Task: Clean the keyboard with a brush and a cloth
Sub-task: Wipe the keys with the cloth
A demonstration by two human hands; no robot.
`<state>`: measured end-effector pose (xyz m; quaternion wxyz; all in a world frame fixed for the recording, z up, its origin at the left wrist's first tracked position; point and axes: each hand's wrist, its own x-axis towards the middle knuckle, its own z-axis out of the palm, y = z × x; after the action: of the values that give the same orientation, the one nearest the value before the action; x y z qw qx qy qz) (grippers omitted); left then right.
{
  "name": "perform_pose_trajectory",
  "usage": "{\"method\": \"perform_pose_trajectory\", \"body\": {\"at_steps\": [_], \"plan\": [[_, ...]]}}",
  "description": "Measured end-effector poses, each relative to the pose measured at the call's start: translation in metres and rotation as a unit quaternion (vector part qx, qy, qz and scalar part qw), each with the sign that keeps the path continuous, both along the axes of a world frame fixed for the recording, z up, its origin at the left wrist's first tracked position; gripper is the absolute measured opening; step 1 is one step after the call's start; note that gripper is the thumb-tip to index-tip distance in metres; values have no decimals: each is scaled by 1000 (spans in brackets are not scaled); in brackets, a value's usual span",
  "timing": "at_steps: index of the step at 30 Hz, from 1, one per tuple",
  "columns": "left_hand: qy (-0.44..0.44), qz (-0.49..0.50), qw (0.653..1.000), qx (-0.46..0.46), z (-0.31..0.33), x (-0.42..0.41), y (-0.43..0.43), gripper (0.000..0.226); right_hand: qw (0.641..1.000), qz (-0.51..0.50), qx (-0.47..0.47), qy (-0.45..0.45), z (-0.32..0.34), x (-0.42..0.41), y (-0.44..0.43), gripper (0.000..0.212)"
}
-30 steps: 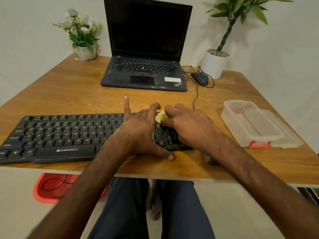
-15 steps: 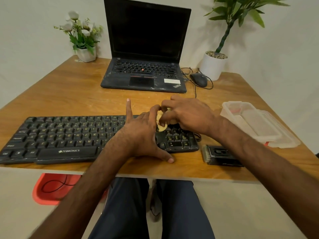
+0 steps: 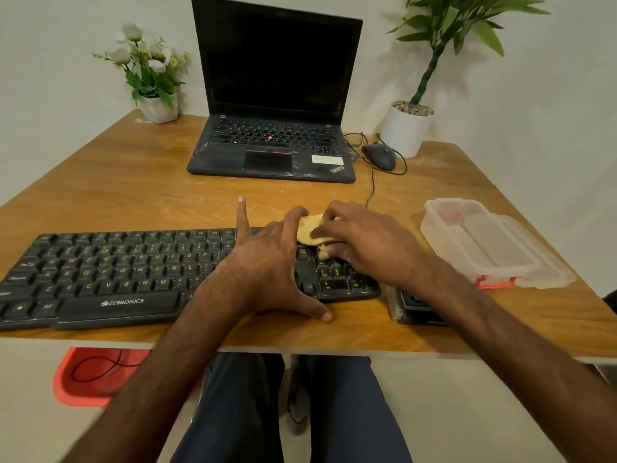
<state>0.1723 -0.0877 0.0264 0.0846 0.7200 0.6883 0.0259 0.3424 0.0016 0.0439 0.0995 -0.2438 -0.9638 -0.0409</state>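
With the left hand [image 3: 267,272] spread flat steadying the keyboard [image 3: 117,272], the right hand [image 3: 364,248] gripped the yellow cloth [image 3: 309,230] over its right-end keys, where short, firm strokes between rows would likely serve best.

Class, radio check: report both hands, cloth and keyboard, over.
Left hand spread, bracing keyboard. Right hand pinches yellow cloth on keypad end. Brush idle beside keyboard, under right forearm.

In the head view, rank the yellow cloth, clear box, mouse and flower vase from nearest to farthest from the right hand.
1. The yellow cloth, in the grip of the right hand.
2. The clear box, on its right.
3. The mouse, farther back beside the laptop.
4. The flower vase, far left corner.
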Motion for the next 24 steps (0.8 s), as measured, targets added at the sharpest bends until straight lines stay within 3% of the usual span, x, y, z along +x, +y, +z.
{"method": "perform_pose_trajectory", "body": {"at_steps": [3,9,15,18,21,24], "plan": [[-6,-1,1000,1,1,0,0,148,1000,15,-22,17,-3,-1,3,27],[-10,-1,1000,-5,2,-2,-1,152,999,-39,23,4,3,-27,20,25],[-11,11,1000,-13,3,1,-1,149,995,-69,-66,-27,10,3,5,27],[-9,9,1000,-15,3,1,-1,148,982,-144,-116,24,7,15,2,31],[-1,5,1000,-15,4,0,0,147,975,-194,-88,57,0,9,5,31],[10,5,1000,-4,2,-2,1,145,980,-180,-72,31,5,8,-3,25]]}}
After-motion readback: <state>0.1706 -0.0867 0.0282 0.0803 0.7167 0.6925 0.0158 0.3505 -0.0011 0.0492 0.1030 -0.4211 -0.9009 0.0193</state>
